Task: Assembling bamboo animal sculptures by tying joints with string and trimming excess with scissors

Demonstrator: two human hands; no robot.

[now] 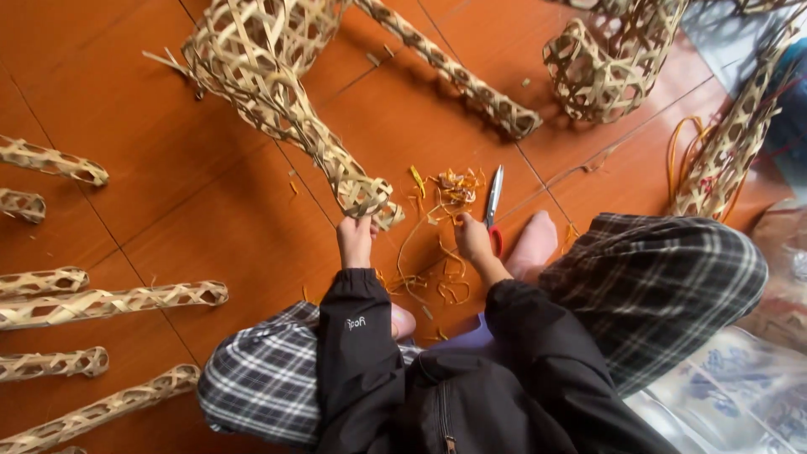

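Your left hand (355,241) pinches the near end of the woven bamboo tube (277,101), whose long axis runs far-left from that grip. Your right hand (472,240) pinches a thin orange strip (418,231); the scissors (493,206) lie just right of it.

The scene is lit evenly by soft, diffuse daylight, and no single source can be made out. A faint sheen is seen on the orange tiled floor (210,210) (strongest toward the upper right, where the tiles look washed out and pale). Shadows are short and soft-edged, cast just beneath the woven bamboo frame (277,92). The centre is rendered fairly sharp, while slight softness and wide-angle stretching are noticed at the edges. The dark jacket sleeves (361,353) are underexposed, with little detail.
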